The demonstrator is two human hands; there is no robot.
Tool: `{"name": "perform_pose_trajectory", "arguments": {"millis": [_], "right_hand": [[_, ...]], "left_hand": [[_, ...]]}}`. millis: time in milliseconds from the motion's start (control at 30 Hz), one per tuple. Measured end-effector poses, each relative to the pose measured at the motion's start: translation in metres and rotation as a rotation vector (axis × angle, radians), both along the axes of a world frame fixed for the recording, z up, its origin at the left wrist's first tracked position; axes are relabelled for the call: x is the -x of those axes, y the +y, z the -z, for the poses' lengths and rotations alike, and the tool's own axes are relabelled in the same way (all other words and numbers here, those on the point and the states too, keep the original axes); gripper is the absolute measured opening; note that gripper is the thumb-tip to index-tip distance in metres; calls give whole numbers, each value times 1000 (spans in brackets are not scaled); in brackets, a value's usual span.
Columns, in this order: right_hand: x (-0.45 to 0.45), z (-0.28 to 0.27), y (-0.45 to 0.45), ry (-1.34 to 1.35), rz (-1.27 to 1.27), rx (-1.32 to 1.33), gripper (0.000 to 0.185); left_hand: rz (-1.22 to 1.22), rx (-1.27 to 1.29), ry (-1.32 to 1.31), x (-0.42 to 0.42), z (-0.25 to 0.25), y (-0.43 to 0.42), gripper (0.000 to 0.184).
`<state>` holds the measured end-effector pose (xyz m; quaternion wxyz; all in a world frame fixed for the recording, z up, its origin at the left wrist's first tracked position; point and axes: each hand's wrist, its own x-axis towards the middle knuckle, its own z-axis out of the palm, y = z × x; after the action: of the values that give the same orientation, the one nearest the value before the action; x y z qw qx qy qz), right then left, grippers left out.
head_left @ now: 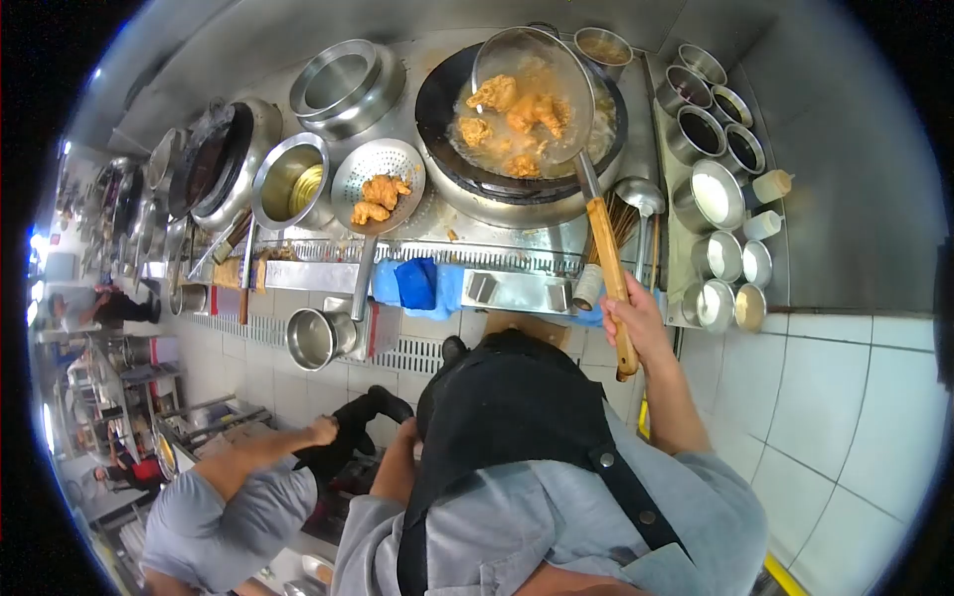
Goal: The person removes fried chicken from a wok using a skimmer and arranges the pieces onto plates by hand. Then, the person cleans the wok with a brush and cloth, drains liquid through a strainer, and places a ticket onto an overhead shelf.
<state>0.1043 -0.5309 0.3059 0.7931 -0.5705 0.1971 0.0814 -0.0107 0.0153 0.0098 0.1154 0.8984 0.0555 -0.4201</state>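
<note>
My right hand (pixel 639 323) is closed around the wooden handle of a wire-mesh skimmer (pixel 602 236). The skimmer's round mesh head is over a black wok (pixel 433 111) of bubbling oil. Several golden-brown fried pieces (pixel 537 114), which look like chicken, show in and under the mesh; I cannot tell which lie on it. Left of the wok, a perforated steel strainer (pixel 360 159) holds a few more fried pieces (pixel 383 191). My left hand (pixel 408 430) is low beside the black apron, its fingers hidden.
Steel containers of sauces and powders (pixel 714 194) line the right side, with squeeze bottles (pixel 771 185). A steel ladle (pixel 639 196) and bamboo brush (pixel 618 223) lie right of the wok. A steel pot (pixel 291 184) stands left. A co-worker (pixel 234 507) is at lower left.
</note>
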Motion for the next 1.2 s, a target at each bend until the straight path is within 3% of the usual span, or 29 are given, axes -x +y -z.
{"name": "perform_pose_trajectory", "arguments": {"millis": [67, 167, 233, 333, 433, 467, 567, 667, 767, 900, 1000, 1100, 1200], "right_hand": [[0, 1, -3, -9, 6, 22, 60], [-4, 4, -1, -27, -4, 10, 58], [-4, 7, -6, -26, 8, -36, 57], [-4, 11, -3, -43, 17, -61, 51], [-8, 20, -5, -62, 12, -152, 47], [-8, 24, -7, -63, 10, -189, 46], [-11, 18, -4, -89, 35, -186, 46], [-12, 23, 3, -112, 43, -36, 45], [-19, 23, 0, -149, 14, 157, 46], [-29, 15, 14, -167, 124, 238, 46], [-44, 12, 18, -206, 166, 175, 33], [-47, 4, 18, -208, 185, 95, 25], [-43, -5, 16, -218, 200, 47, 20]], "left_hand": [[63, -99, -16, -16, -7, -5, 32], [253, 90, -67, -43, -14, -5, 34], [379, 191, -418, -37, 7, -4, 38], [-575, 470, -124, -44, -65, -74, 39], [-116, 450, -326, -2, 11, -64, 39], [-433, 278, -124, -15, -63, -102, 39], [-794, 622, -106, 15, -40, -90, 42], [-760, 465, -175, 29, -44, -76, 40], [-529, 371, -165, 49, -37, -51, 40], [-390, 384, -165, 96, -23, -17, 40], [-820, 463, -105, 130, -41, -15, 36], [-840, 396, -78, 171, -39, -4, 35], [-570, 286, -106, 221, -15, 18, 35]]}}
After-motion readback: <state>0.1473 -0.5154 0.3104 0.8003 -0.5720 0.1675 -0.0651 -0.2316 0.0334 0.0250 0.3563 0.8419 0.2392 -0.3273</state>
